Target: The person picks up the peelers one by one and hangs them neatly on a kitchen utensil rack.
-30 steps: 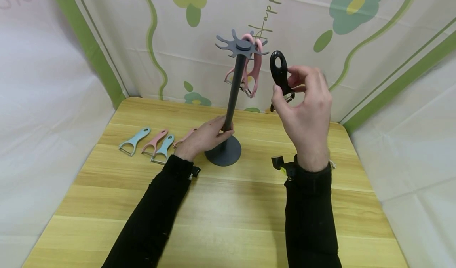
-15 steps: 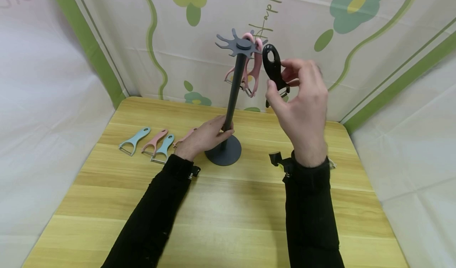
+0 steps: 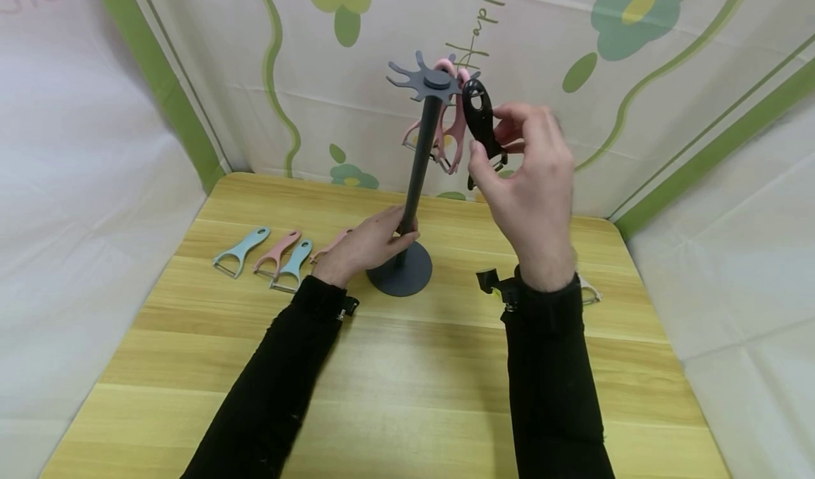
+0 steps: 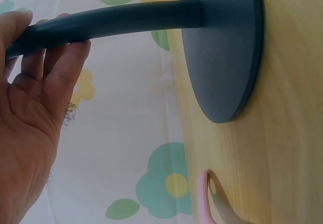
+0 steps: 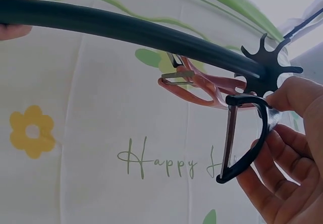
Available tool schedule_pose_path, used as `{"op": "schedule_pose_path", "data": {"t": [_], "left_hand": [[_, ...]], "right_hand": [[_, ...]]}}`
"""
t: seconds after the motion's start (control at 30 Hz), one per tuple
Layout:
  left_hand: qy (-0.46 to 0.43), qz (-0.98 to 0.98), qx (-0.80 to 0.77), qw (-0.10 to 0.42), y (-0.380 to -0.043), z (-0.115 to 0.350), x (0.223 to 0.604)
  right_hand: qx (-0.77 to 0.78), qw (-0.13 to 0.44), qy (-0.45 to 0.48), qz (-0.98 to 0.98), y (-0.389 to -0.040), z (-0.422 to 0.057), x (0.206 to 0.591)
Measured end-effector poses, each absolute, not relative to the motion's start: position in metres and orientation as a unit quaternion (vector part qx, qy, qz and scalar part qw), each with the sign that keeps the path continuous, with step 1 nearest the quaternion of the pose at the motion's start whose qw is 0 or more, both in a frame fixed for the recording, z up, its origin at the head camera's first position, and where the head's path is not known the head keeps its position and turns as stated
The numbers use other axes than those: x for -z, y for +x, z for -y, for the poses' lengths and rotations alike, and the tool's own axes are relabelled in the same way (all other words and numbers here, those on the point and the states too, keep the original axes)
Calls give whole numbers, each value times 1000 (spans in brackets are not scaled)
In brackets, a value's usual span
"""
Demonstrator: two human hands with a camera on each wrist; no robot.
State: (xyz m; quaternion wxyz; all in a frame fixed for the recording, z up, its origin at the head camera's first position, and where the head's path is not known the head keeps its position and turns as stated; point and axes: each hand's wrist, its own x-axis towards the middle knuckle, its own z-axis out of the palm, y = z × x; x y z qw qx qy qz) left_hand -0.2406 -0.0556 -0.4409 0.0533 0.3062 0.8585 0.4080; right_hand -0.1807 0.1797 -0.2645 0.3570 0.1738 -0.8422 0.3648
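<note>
A dark grey stand [image 3: 418,164] with a round base and a ring of hooks [image 3: 436,79] on top stands near the back of the table. My left hand [image 3: 369,244] grips its pole low down; in the left wrist view, fingers and thumb wrap the pole [image 4: 116,21]. Two pink peelers [image 3: 453,132] hang from hooks at the back right of the ring. My right hand [image 3: 531,171] pinches a black peeler [image 3: 479,119] between thumb and fingers, handle up and blade down. The hole end of its handle overlaps a hook tip in the head view.
Left of the stand, blue peelers [image 3: 240,251] and pink peelers [image 3: 277,252] lie on the wooden table [image 3: 382,380]. Another peeler [image 3: 589,291] lies partly hidden behind the right sleeve. A printed cloth [image 3: 356,111] hangs behind the table.
My right hand has moved left with the black peeler, bringing its handle end from beside the hook ring to the hooks. The left hand and the stand have stayed in place.
</note>
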Motion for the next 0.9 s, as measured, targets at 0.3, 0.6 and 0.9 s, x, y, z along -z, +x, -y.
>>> {"op": "schedule_pose_path", "data": {"t": [0.3,0.6,0.9], "left_hand": [[315,-853,-413,58,-241,56,441],[316,-850,-416,59,-241,56,441],[314,-850,-418,61,-240,55,440]], "right_hand": [[-403,334,197,829,-186,-174,272],[-421,325,200,823,-190,-170,277],[-425,317,200,824,-189,-171,280]]}}
